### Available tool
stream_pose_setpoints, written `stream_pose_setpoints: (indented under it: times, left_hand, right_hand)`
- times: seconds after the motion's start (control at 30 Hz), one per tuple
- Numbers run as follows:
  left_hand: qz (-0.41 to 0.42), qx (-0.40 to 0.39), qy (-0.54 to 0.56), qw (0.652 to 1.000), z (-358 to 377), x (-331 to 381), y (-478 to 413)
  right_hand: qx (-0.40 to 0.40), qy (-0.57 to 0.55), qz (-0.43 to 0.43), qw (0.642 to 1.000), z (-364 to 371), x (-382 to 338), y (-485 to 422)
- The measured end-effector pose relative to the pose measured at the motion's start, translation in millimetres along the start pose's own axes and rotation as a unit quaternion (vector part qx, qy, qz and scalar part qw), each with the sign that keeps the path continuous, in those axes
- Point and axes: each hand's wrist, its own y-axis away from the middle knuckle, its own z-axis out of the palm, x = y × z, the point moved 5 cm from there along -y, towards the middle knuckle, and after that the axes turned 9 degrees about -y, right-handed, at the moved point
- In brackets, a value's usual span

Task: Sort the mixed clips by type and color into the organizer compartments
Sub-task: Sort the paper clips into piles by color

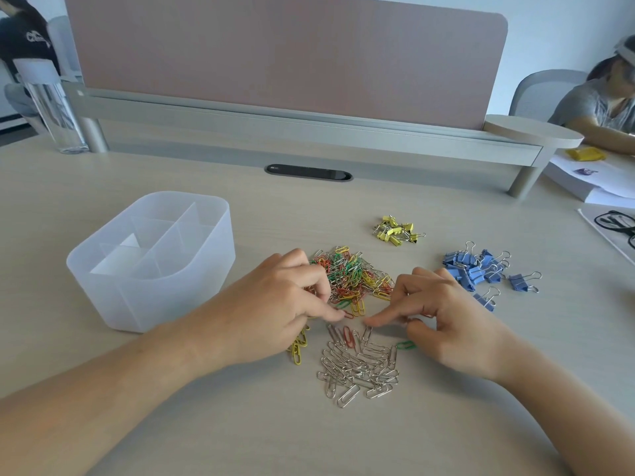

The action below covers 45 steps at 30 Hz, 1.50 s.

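A translucent white organizer [154, 304] with several compartments stands at the left. A mixed pile of coloured paper clips [350, 273] lies mid-table. Below it are a heap of silver paper clips [357, 369], a few yellow paper clips [297, 350], red clips [347, 336] and one green clip [406, 345]. Yellow binder clips [397, 230] and blue binder clips [474, 269] lie in separate groups at the right. My left hand [285, 304] rests on the pile's near edge, its index fingertip on a red clip. My right hand [443, 317] points its index finger left, touching the table by a silver clip.
A clear bottle [51, 104] stands at the far left beside the desk divider [275, 56]. A cable port [309, 172] sits in the desk behind the clips. Papers [601, 180] and glasses [615, 221] lie at the right edge. Other people sit at both sides.
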Motion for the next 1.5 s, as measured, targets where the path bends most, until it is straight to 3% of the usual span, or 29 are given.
stream_pose_setpoints:
  times: [0.33,0.8,1.07,1.2,1.33,1.5]
  left_hand:
    - [0.047,-0.048,0.051,0.996,-2,7,2]
    - [0.008,-0.032,0.009,0.999,1,2,0]
    - [0.029,-0.048,0.063,0.996,-3,7,0]
    - [0.030,-0.051,0.079,0.995,-3,13,0]
    - [-0.016,-0.026,0.035,0.999,-1,3,-1]
    - [-0.042,-0.046,-0.017,0.998,5,-4,1]
  right_hand:
    - [-0.048,-0.058,0.008,0.997,2,-10,1]
    - [-0.064,-0.051,0.010,0.997,4,-13,2]
    - [-0.054,-0.002,-0.013,0.998,9,-11,0]
    - [-0.002,0.030,0.003,1.000,-5,0,1]
    - [0.089,-0.008,0.051,0.995,-21,11,1]
    - [0.064,0.004,0.040,0.997,-14,7,0]
